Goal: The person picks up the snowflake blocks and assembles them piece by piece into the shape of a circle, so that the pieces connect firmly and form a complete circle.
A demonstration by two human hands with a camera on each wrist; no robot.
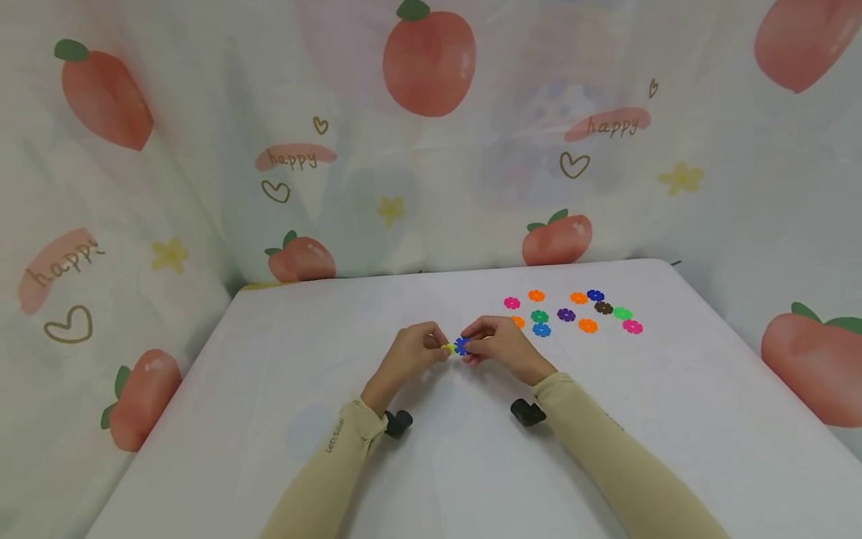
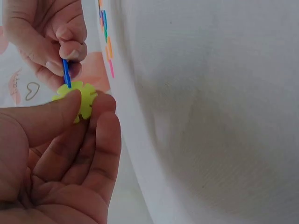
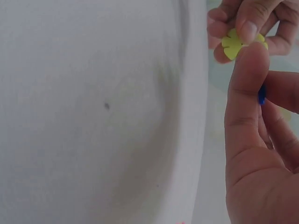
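My left hand (image 1: 412, 350) pinches a yellow flower-shaped interlocking disc (image 2: 86, 102) between thumb and fingers. Opposite it, my right hand (image 1: 506, 348) grips a blue disc (image 1: 461, 346) of the same notched kind. In the left wrist view the blue disc stands edge-on and its lower end meets the rim of the yellow one, the two roughly at right angles. From the right wrist, most of the blue disc is hidden behind the thumb and fingers. Both hands are close together above the white table.
Beyond the right hand, several loose discs lie flat on the white tabletop (image 1: 323, 322), among them a purple disc (image 1: 566, 315), a brown disc (image 1: 604, 308) and a light green disc (image 1: 622, 313). A peach-printed curtain (image 1: 458, 165) hangs behind the table and along its sides.
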